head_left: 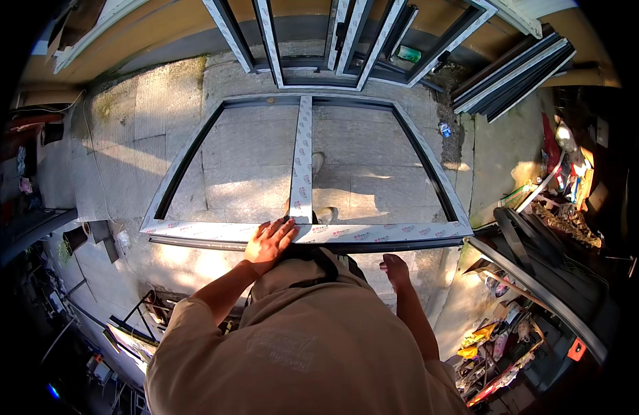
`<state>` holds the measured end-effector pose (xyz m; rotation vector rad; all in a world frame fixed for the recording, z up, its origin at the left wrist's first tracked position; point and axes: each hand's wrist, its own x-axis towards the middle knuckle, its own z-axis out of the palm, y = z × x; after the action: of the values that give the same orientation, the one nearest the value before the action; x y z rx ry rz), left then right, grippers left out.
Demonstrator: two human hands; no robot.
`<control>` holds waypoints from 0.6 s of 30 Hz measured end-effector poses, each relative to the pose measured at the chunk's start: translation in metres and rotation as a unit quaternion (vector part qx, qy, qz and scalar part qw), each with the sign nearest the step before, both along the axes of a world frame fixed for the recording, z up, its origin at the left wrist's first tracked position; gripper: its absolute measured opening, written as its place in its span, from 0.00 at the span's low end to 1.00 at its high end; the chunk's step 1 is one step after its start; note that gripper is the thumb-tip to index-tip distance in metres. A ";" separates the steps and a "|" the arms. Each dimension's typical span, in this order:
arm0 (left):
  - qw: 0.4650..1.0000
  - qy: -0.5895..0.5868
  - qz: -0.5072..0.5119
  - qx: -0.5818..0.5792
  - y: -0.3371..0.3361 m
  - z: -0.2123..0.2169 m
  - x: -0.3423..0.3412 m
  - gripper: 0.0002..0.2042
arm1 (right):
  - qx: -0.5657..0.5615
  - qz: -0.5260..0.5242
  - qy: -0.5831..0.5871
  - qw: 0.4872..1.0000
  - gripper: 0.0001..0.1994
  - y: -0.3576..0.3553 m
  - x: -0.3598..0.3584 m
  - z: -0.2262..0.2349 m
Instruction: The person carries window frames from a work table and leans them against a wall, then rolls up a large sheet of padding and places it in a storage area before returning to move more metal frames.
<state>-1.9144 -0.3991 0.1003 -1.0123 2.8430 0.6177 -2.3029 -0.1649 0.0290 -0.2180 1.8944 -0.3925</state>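
A window frame (374, 234) with a printed protective film and a central bar (302, 152) spans the space before me. Its near rail is at my waist, and the far edge looks farther down. My left hand (269, 242) rests over the near rail just left of the central bar. Those fingers are together and bent over the rail; the thumb is hidden. My right hand (395, 268) hangs below the rail, apart from it, near the right end. Its fingers are curled in, and whatever they may hold is hidden.
More film-covered frames (319, 79) lean by the far wall. Dark profiles (513, 72) are stacked at the far right. Nearer on the right are a dark curved-edged object (547, 297) and a clutter of scraps (492, 346). A shoe (318, 162) shows through the frame's opening.
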 end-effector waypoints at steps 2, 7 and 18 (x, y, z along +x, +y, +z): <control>1.000 0.011 0.006 -0.004 0.000 -0.001 -0.001 0.25 | 0.007 0.007 0.003 1.000 0.22 -0.003 0.001 0.000; 0.999 0.029 0.013 -0.013 0.005 -0.006 -0.002 0.24 | 0.001 -0.020 -0.005 1.000 0.20 -0.002 0.005 -0.004; 0.999 0.026 0.018 -0.031 0.009 -0.009 0.000 0.24 | 0.016 -0.017 0.000 1.000 0.20 0.009 0.013 -0.005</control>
<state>-1.9140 -0.3900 0.0910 -1.0749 2.9118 0.5684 -2.2895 -0.1559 0.0236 -0.1651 1.9045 -0.3852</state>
